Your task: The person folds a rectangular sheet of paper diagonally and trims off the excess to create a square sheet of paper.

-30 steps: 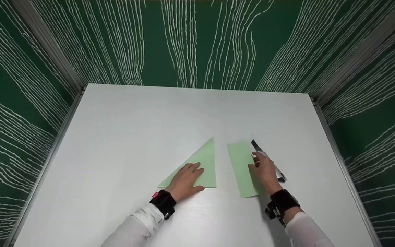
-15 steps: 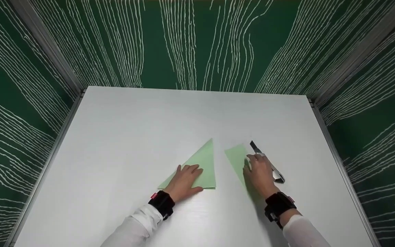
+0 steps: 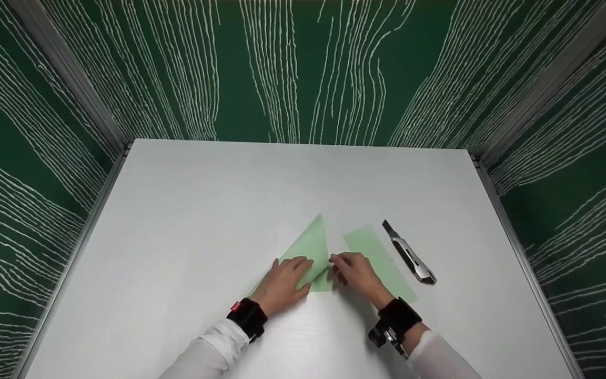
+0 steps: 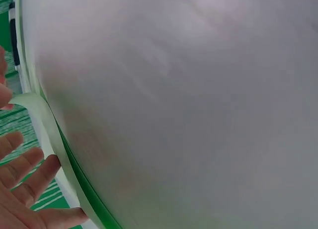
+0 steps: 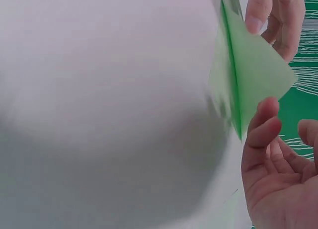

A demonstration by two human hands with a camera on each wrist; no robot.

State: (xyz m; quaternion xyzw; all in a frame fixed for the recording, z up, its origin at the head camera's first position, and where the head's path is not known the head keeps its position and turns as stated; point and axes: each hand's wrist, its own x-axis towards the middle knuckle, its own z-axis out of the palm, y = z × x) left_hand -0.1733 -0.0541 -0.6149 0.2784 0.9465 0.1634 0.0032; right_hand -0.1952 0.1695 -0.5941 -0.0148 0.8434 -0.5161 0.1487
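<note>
A folded pale green sheet of paper (image 3: pixel 308 241), triangular in outline, lies on the white table. My left hand (image 3: pixel 283 281) rests on it with fingers spread, pressing it down. At the sheet's right edge my right hand (image 3: pixel 356 272) pinches the upper layer between thumb and fingertips. That layer is raised, and a gap opens under it towards the near right corner. The right wrist view shows the lifted flap (image 5: pixel 261 65) standing up between both hands. In the left wrist view the raised paper edge (image 4: pixel 37 107) curves up to the right fingertips.
A loose green paper strip (image 3: pixel 379 260) lies slanted just right of the right hand, partly behind its wrist. Beyond it is a utility knife (image 3: pixel 412 259), blade pointing away. Green walls with white lines (image 3: pixel 282 68) enclose the table (image 3: pixel 192 195) at the back and sides.
My right hand has left the strip beside the knife, moved left to the folded sheet and lifted its layer. The strip now lies turned at a slant. My left hand stays in place.
</note>
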